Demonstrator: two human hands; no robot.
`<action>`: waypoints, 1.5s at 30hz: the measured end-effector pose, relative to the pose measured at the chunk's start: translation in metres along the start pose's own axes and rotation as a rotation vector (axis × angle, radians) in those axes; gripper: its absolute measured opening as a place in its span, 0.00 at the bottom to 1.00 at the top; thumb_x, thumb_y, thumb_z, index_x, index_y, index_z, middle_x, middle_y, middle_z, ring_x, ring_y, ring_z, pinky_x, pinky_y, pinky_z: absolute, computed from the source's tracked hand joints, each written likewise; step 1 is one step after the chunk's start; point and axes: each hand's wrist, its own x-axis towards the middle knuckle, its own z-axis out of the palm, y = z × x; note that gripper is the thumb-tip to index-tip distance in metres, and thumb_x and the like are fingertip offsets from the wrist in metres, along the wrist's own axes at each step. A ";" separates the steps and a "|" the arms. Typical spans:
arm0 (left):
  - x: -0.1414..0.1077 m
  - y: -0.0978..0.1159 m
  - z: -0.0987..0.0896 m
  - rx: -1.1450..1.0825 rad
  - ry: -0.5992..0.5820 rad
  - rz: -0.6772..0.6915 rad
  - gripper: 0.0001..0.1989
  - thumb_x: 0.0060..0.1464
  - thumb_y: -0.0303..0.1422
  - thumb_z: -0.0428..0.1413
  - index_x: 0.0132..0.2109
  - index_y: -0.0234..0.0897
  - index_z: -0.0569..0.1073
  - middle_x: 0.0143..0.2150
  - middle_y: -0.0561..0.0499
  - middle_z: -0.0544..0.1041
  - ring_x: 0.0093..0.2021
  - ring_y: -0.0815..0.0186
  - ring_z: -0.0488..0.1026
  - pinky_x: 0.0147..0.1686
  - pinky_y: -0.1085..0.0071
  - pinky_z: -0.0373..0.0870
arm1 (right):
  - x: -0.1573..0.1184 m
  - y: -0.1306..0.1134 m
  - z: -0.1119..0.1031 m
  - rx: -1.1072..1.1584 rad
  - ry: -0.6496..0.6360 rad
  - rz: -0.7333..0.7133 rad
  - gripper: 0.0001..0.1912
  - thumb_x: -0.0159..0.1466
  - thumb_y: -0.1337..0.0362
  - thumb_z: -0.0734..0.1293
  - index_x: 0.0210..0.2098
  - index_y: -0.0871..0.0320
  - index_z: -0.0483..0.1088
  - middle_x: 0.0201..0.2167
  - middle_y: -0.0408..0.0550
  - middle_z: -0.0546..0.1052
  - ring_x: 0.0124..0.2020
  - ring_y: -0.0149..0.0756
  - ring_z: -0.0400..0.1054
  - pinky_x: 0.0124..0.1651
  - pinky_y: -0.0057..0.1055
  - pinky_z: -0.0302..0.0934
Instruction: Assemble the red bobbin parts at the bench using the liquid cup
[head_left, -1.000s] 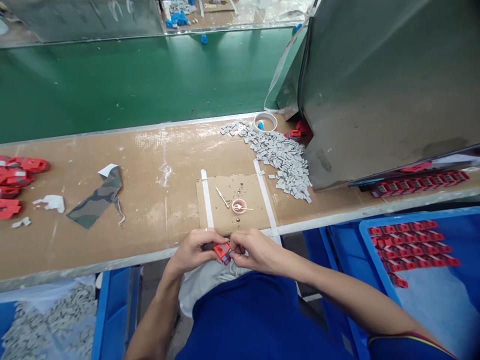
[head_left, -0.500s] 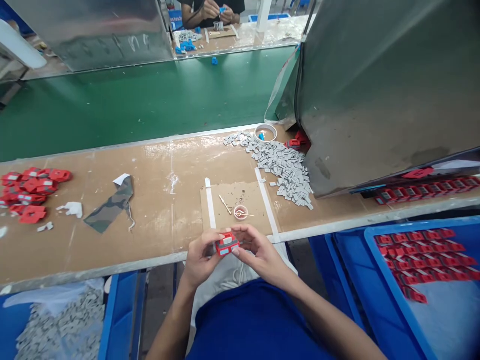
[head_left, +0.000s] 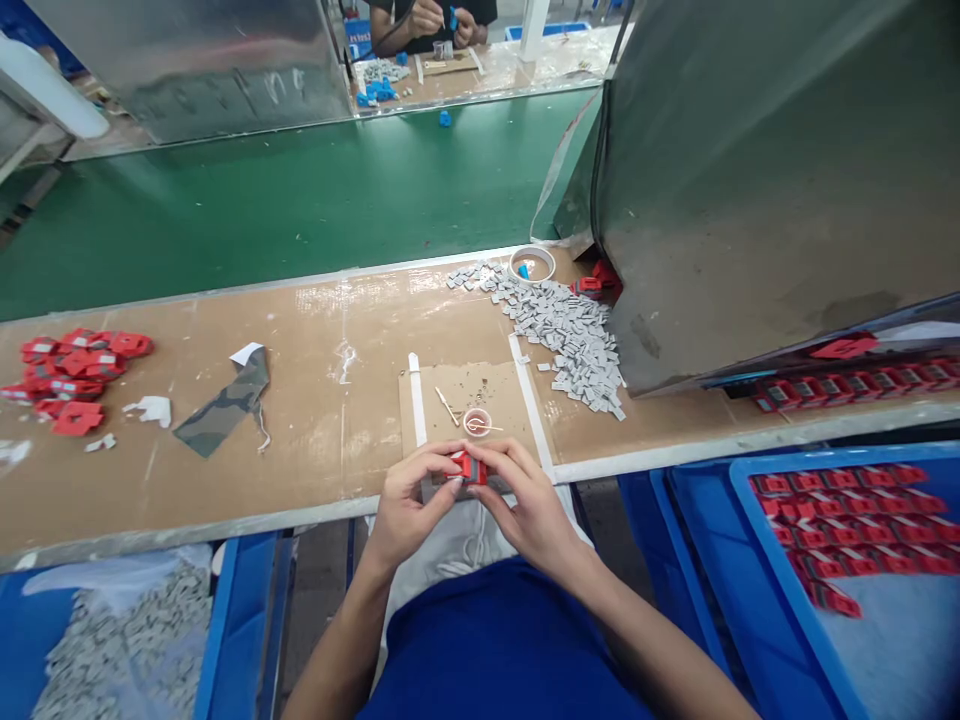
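Between my two hands is a small red plastic part with a grey band [head_left: 472, 468], held just over the bench's front edge. My left hand [head_left: 411, 502] pinches its left side between thumb and fingers. My right hand [head_left: 527, 505] grips the right side, fingers over the top and thumb below. The fingers hide much of the part. Right beyond them, a small cup of reddish liquid [head_left: 477, 422] with a thin stick across it stands on a taped cardboard sheet [head_left: 504, 388]. A pale stick [head_left: 448, 407] lies left of the cup.
Grey flat pieces [head_left: 577, 345] are heaped at right near a tape roll [head_left: 532, 265]. Red parts [head_left: 75, 375] and a camouflage cloth [head_left: 225, 405] lie left. Blue bins [head_left: 795, 610] flank me; a metal panel [head_left: 750, 200] rises right. A co-worker's hands [head_left: 442, 20] work across the green belt [head_left: 300, 200].
The red part has been turned in my hands and raised slightly. My left fingers now cover its left side. Across the belt, the co-worker's hands have moved apart around a blue part.
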 end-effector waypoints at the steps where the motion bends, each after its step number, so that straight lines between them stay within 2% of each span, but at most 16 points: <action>1: 0.000 0.001 0.001 0.005 0.001 0.001 0.03 0.62 0.30 0.61 0.41 0.37 0.80 0.51 0.41 0.83 0.55 0.58 0.80 0.55 0.64 0.75 | 0.001 -0.001 0.000 -0.016 -0.006 -0.015 0.23 0.72 0.70 0.64 0.64 0.49 0.65 0.45 0.51 0.72 0.46 0.39 0.73 0.47 0.36 0.73; 6: -0.003 -0.001 0.001 -0.032 -0.002 -0.029 0.02 0.61 0.28 0.62 0.40 0.38 0.81 0.50 0.43 0.84 0.54 0.59 0.81 0.55 0.66 0.75 | 0.003 -0.007 -0.002 -0.108 -0.041 -0.052 0.17 0.72 0.72 0.63 0.58 0.53 0.67 0.40 0.50 0.70 0.39 0.38 0.71 0.43 0.34 0.73; 10: -0.006 -0.005 0.001 -0.060 0.000 -0.051 0.02 0.61 0.29 0.63 0.39 0.38 0.81 0.49 0.43 0.84 0.53 0.59 0.81 0.54 0.66 0.75 | 0.001 -0.004 -0.001 -0.107 -0.075 -0.051 0.16 0.72 0.71 0.63 0.57 0.56 0.68 0.40 0.51 0.71 0.40 0.39 0.71 0.43 0.36 0.73; 13: -0.006 -0.004 0.001 -0.043 -0.006 -0.068 0.03 0.61 0.30 0.62 0.43 0.38 0.81 0.51 0.43 0.83 0.55 0.58 0.80 0.55 0.66 0.75 | -0.003 0.002 0.003 0.084 -0.030 0.066 0.14 0.71 0.68 0.66 0.56 0.54 0.70 0.42 0.51 0.71 0.43 0.39 0.73 0.46 0.37 0.73; 17: -0.006 -0.004 0.004 -0.062 -0.051 -0.095 0.22 0.61 0.32 0.64 0.61 0.41 0.74 0.60 0.41 0.79 0.60 0.57 0.77 0.59 0.64 0.74 | -0.007 0.006 0.016 0.557 0.096 0.320 0.13 0.70 0.59 0.69 0.53 0.52 0.69 0.46 0.51 0.76 0.46 0.38 0.76 0.53 0.39 0.73; 20: -0.006 -0.009 0.007 -0.063 -0.063 -0.072 0.21 0.63 0.34 0.62 0.62 0.40 0.73 0.61 0.41 0.78 0.59 0.57 0.78 0.56 0.66 0.77 | -0.008 0.004 0.023 0.710 0.099 0.401 0.16 0.69 0.53 0.70 0.53 0.51 0.68 0.46 0.51 0.78 0.48 0.39 0.77 0.55 0.39 0.72; 24: -0.002 -0.019 0.002 0.043 -0.081 0.002 0.22 0.62 0.34 0.63 0.62 0.40 0.74 0.59 0.41 0.80 0.58 0.57 0.80 0.57 0.64 0.77 | -0.005 0.004 0.021 0.517 0.115 0.334 0.13 0.71 0.54 0.67 0.52 0.52 0.70 0.51 0.53 0.75 0.52 0.39 0.74 0.55 0.37 0.72; 28: 0.003 -0.025 -0.009 0.140 -0.179 0.083 0.23 0.62 0.34 0.63 0.63 0.41 0.73 0.60 0.40 0.79 0.59 0.55 0.79 0.59 0.61 0.77 | -0.002 0.006 0.015 0.258 0.069 0.219 0.05 0.72 0.62 0.65 0.45 0.53 0.73 0.48 0.53 0.73 0.52 0.39 0.72 0.52 0.36 0.70; 32: 0.006 -0.029 -0.014 0.207 -0.222 0.157 0.23 0.63 0.31 0.61 0.65 0.42 0.72 0.62 0.40 0.78 0.60 0.55 0.78 0.59 0.60 0.77 | -0.001 0.007 0.016 0.114 0.057 0.175 0.05 0.71 0.68 0.64 0.40 0.54 0.71 0.46 0.51 0.73 0.51 0.38 0.72 0.51 0.34 0.68; 37: 0.006 -0.034 -0.013 0.257 -0.237 0.206 0.23 0.65 0.32 0.59 0.65 0.39 0.71 0.62 0.38 0.78 0.60 0.55 0.78 0.59 0.59 0.78 | -0.002 0.009 0.018 0.043 0.043 0.133 0.06 0.69 0.72 0.63 0.38 0.54 0.67 0.44 0.50 0.72 0.46 0.36 0.72 0.47 0.32 0.67; 41: 0.007 -0.035 -0.014 0.273 -0.253 0.219 0.21 0.66 0.32 0.57 0.64 0.39 0.72 0.59 0.39 0.80 0.59 0.56 0.79 0.59 0.61 0.77 | -0.001 0.013 0.024 0.024 0.051 0.124 0.07 0.69 0.72 0.63 0.35 0.54 0.66 0.37 0.47 0.69 0.40 0.36 0.70 0.43 0.30 0.66; 45: 0.007 -0.037 -0.020 0.266 -0.265 0.134 0.20 0.65 0.33 0.59 0.63 0.40 0.74 0.60 0.40 0.80 0.59 0.54 0.79 0.60 0.59 0.77 | 0.004 0.007 0.024 0.011 0.045 0.138 0.06 0.69 0.70 0.63 0.35 0.54 0.66 0.36 0.47 0.70 0.39 0.37 0.70 0.42 0.31 0.67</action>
